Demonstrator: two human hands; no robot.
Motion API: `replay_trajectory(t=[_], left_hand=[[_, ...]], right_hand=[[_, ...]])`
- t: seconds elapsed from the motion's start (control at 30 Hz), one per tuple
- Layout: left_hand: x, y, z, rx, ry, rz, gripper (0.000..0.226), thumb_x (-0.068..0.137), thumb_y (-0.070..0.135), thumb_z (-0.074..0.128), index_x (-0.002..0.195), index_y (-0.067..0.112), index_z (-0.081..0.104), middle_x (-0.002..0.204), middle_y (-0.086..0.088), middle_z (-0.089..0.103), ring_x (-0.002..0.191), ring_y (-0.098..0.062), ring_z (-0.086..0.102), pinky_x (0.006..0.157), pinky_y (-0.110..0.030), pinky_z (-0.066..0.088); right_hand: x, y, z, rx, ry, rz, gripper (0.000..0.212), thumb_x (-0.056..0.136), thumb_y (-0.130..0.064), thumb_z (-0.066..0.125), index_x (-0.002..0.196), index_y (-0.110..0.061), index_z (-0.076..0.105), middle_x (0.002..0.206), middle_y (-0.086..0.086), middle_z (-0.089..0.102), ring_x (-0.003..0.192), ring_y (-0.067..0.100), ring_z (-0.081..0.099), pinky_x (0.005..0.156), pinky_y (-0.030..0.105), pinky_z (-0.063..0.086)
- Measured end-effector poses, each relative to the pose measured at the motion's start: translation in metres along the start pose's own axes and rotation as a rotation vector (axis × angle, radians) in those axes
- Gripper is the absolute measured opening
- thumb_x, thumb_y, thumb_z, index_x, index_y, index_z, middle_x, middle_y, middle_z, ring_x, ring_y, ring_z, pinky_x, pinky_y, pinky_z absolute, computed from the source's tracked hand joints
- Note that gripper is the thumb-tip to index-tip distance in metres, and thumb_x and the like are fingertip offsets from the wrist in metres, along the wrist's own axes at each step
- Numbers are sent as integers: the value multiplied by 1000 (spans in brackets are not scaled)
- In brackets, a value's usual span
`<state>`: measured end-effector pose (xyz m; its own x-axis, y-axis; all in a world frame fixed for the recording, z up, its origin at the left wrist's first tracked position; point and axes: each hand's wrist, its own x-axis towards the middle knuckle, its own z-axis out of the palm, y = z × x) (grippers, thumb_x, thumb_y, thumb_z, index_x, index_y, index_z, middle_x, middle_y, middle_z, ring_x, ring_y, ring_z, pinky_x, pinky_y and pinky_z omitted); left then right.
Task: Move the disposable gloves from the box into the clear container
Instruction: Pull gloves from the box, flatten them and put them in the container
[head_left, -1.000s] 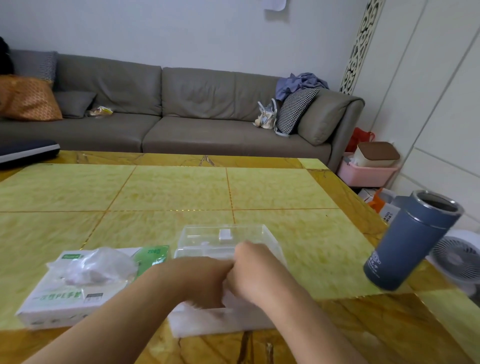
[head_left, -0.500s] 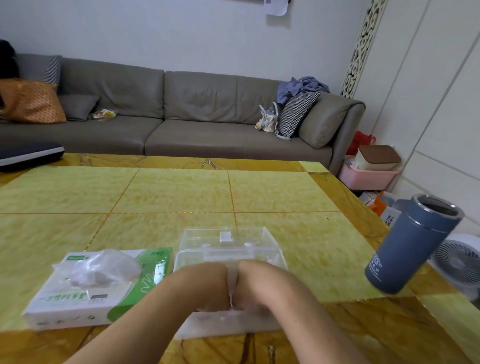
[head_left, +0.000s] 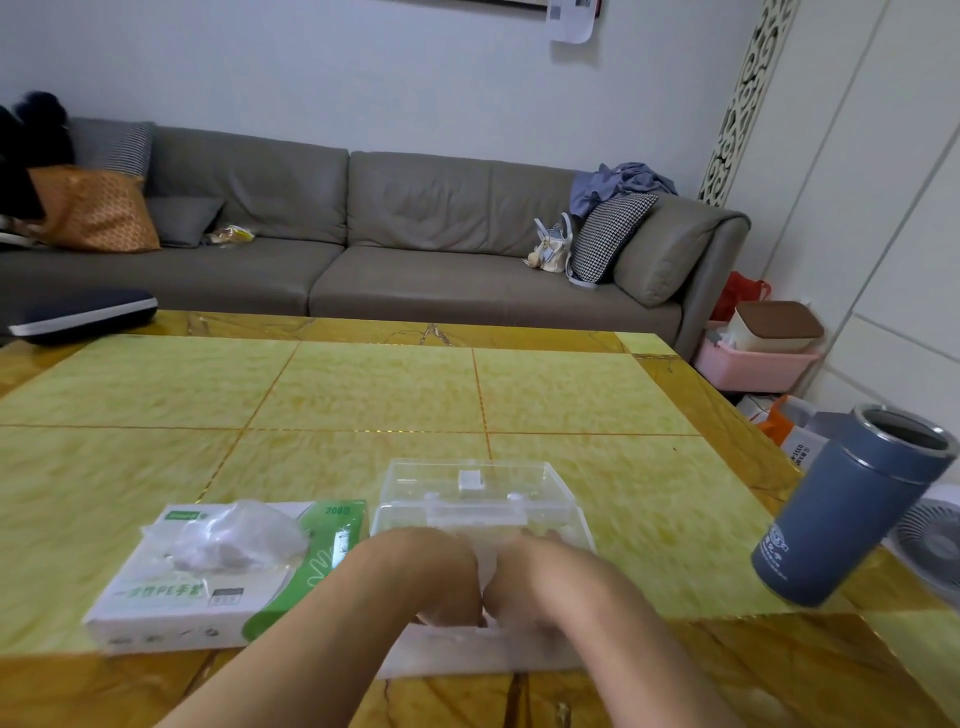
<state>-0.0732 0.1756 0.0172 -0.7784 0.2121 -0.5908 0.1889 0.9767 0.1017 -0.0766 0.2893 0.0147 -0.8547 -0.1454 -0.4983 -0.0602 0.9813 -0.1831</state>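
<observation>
Lower centre: my left hand (head_left: 441, 577) and right hand (head_left: 535, 582) press down into the clear container (head_left: 478, 499), seemingly packing gloves; fingers hidden, grip untellable; next, the box (head_left: 208, 587)

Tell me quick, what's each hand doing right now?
Left hand: reaching down into the clear container; fingers hidden, grip cannot be told.
Right hand: same, pressed beside the left inside the container; fingers hidden, cannot be told.

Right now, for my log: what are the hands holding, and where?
Cannot be told: both the left hand and right hand are down in the clear container, fingers hidden.
</observation>
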Motion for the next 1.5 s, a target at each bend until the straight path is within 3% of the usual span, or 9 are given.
replay_trajectory(t=[0.07, 0.2, 0.3, 0.43, 0.57, 0.73, 1.0, 1.23, 1.5], left_hand=[[-6, -5, 1, -51, 70, 10, 28, 105, 22, 49, 128, 9, 59, 109, -7, 65, 97, -25, 60, 84, -33, 47], [-33, -17, 9, -260, 379, 86, 34, 100, 10, 45, 128, 20, 62, 125, 2, 67, 113, -18, 63, 95, -33, 54], [-56, -37, 16, -477, 730, 206, 28, 98, 13, 50, 112, 29, 68, 103, 14, 69, 95, -2, 63, 85, -23, 54], [-81, -99, 31, -549, 1133, 31, 23, 95, 25, 65, 117, 33, 62, 102, 21, 61, 95, 2, 58, 84, -18, 52], [-95, -156, 42, -433, 914, -227, 55, 86, 58, 68, 134, 38, 52, 130, 21, 51, 124, -6, 49, 108, -36, 45], [-95, -172, 42, -505, 909, -180, 6, 95, 41, 68, 91, 40, 72, 94, 24, 70, 95, 4, 63, 72, -10, 41], [-91, -167, 38, -707, 1028, -134, 13, 95, 33, 70, 83, 36, 75, 87, 29, 71, 88, 24, 57, 66, -3, 38], [-93, -164, 32, -881, 1104, -147, 21, 99, 21, 63, 81, 27, 72, 76, 18, 73, 66, 1, 65, 57, -20, 46], [-123, -170, 18, -1648, 1288, 118, 22, 103, 23, 58, 102, 4, 69, 86, -13, 74, 74, -23, 69, 70, -33, 58]], right_hand=[[-4, 1, -4, -2, -5, -22, 34, 100, -20, 53, 131, -14, 64, 128, 15, 63, 122, 34, 59, 83, 35, 44], [-13, -4, -6, -84, 250, -59, 14, 91, -13, 50, 79, -20, 55, 78, -2, 52, 74, 22, 57, 58, 27, 39], [-25, -12, -6, -103, 439, -95, 12, 93, -13, 48, 85, -21, 53, 81, -4, 51, 74, 22, 57, 63, 32, 47], [-39, -35, -4, -56, 666, -211, 20, 94, -16, 48, 102, -26, 63, 95, -8, 64, 87, 19, 64, 77, 36, 57], [-48, -64, 16, -68, 699, -566, 39, 91, -9, 48, 126, -23, 59, 120, -9, 59, 114, 15, 53, 104, 29, 47], [-53, -101, 37, -223, 430, -793, 56, 91, -10, 52, 147, -18, 53, 150, -2, 49, 138, 22, 33, 117, 21, 13], [-44, -107, 43, -209, 368, -806, 55, 90, -8, 55, 142, -25, 56, 145, -10, 49, 131, 21, 40, 110, 26, 33], [-43, -105, 44, -187, 357, -807, 56, 90, -9, 56, 143, -28, 56, 145, -15, 48, 128, 21, 42, 107, 23, 34], [-38, -106, 47, -117, 290, -763, 62, 88, -1, 50, 146, -25, 51, 147, -17, 42, 136, 17, 35, 114, 31, 37]])
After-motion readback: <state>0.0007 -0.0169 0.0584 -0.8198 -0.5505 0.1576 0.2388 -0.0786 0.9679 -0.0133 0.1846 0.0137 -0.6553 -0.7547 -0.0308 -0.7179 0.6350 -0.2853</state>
